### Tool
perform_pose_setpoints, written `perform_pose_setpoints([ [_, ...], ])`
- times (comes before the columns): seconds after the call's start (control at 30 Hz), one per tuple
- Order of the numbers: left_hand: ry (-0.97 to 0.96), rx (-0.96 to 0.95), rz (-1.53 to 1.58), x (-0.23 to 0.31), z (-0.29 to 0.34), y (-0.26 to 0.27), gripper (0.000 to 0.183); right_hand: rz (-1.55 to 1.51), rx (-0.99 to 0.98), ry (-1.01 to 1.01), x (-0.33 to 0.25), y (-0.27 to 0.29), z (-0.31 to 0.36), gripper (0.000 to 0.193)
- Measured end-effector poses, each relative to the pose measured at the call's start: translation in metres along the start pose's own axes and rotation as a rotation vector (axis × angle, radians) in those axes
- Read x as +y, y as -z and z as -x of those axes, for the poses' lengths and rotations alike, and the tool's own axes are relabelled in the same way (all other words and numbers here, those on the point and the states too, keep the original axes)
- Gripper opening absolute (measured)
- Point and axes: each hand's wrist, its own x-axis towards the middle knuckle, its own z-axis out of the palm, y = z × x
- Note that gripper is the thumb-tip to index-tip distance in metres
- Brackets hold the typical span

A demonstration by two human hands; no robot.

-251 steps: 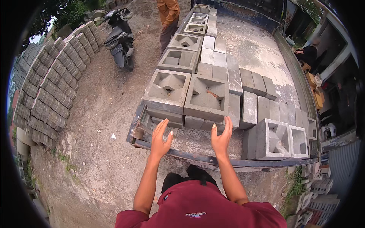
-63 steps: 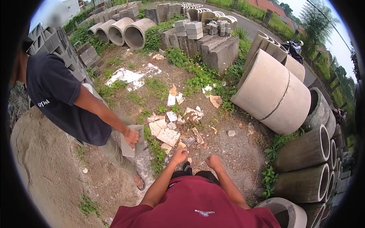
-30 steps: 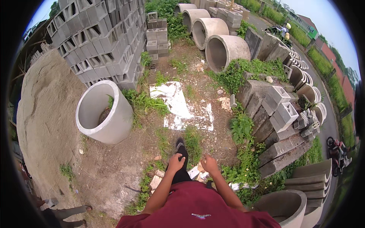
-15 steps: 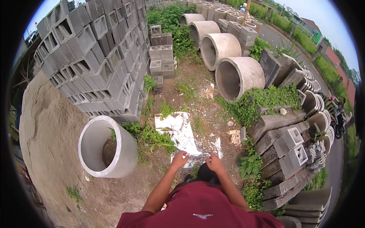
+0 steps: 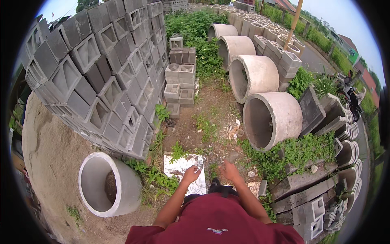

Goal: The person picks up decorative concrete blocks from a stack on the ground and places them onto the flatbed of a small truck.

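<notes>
White sheet point(image 5: 185, 162) on the near ground point(image 5: 185, 132), fully ahead a second ago, now lies below the left hand point(image 5: 191, 174); that and the right hand point(image 5: 230, 171), loosely half-curled, hold nothing visible as forward steps bring stacked hollow concrete blocks point(image 5: 101, 77) on the left closer

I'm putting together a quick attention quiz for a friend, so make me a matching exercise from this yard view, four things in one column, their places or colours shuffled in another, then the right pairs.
1. Left hand
2. Shirt
3. Sand heap
4. Tall block stack

A. Tan, along the far left
B. Grey, upper left
C. In this view, in front of the white sheet
D. Maroon, bottom middle

Pairs: 1-C, 2-D, 3-A, 4-B
</notes>
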Motion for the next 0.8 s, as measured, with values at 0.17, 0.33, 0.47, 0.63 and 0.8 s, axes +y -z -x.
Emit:
perform_pose_setpoints([
  [0.17, -0.111, 0.1, 0.141, 0.084, -0.121, 0.007, 0.034, -0.044, 0.07, 0.012, 0.027, 0.031, -0.123, 0.051],
  [0.33, 0.014, 0.067, 0.102, 0.116, -0.218, -0.005, 0.04, -0.05, 0.048, -0.026, 0.053, 0.023, -0.233, 0.05],
  [0.47, 0.034, 0.012, 0.102, 0.116, -0.348, 0.009, 0.042, 0.004, -0.015, -0.067, 0.074, 0.037, -0.346, 0.05],
  [0.63, 0.022, -0.212, 0.163, 0.128, -0.521, 0.052, 0.04, 0.088, -0.147, -0.164, 0.103, 0.069, -0.51, 0.053],
  [0.8, 0.072, -0.128, 0.222, 0.147, -0.624, 0.096, 0.035, 0.018, -0.16, -0.12, 0.092, 0.081, -0.623, 0.051],
])
